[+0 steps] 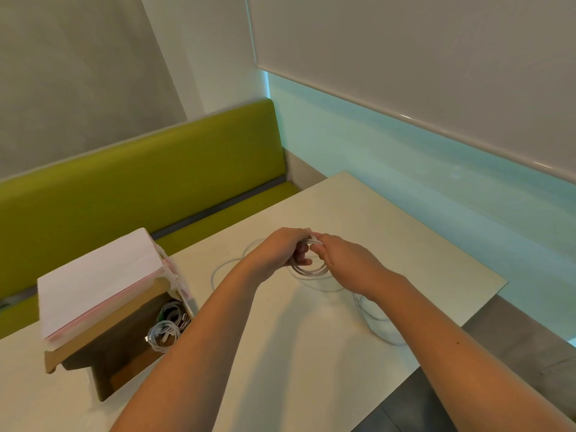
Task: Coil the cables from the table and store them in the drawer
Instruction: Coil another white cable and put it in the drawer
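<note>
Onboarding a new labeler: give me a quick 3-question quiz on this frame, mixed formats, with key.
1. True or false: both hands hold the white cable being coiled.
2. Multiple choice: where are the already coiled cables? A) on the green bench B) in the open drawer C) on the floor
3. Fill in: loose loops of cable lie on the table under the person's ____ forearm.

Key:
1. True: left hand and right hand both grip the coil.
2. B
3. right
</note>
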`<state>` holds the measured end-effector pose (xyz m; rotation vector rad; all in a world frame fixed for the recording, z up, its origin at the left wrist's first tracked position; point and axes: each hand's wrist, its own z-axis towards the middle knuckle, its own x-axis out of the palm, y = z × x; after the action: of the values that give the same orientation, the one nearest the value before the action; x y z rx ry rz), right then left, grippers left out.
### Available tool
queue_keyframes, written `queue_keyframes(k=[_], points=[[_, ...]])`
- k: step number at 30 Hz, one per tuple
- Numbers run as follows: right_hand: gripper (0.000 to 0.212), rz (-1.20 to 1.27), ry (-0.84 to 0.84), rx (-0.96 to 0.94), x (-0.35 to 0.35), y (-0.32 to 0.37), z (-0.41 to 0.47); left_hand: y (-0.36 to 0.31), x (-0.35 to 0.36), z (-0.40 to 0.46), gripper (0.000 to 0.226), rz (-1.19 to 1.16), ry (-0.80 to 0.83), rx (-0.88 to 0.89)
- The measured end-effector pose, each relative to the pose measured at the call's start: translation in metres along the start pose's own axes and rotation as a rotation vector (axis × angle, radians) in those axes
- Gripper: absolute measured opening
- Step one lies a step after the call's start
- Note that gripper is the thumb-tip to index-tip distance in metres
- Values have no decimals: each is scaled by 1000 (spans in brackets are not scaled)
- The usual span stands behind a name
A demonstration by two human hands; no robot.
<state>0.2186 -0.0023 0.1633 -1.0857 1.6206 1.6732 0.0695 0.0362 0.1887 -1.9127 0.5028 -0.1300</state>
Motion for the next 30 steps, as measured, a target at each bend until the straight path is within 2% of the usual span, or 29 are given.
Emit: queue_keyframes(k=[3, 5, 8, 11, 15, 20, 25, 27, 30], points=[[35, 41, 57, -17, -3, 0, 2, 4, 1, 3, 28, 39, -19, -38], [25, 177, 90, -7, -7, 0, 3, 8, 0, 4, 28, 46, -36, -48], [26, 357, 94, 19, -16, -3, 2, 10, -4, 3, 27, -75, -36, -61], [17, 475, 46, 31, -25, -12, 1, 12, -15, 3, 28, -204, -56, -34], [21, 289, 32, 80, -16, -30, 0, 11, -27, 3, 29, -343, -111, 0], [14, 319, 105, 197, 33, -56, -7, 8, -30, 4, 27, -558, -97, 37], [16, 402, 379, 311, 66, -68, -23, 7, -30, 7, 24, -690, -87, 40], [14, 571, 448, 373, 68, -67, -27, 7, -31, 8, 22, -695, -105, 26], [17, 1014, 381, 472, 63, -62, -27, 9, -29, 9, 21, -674, -158, -2]])
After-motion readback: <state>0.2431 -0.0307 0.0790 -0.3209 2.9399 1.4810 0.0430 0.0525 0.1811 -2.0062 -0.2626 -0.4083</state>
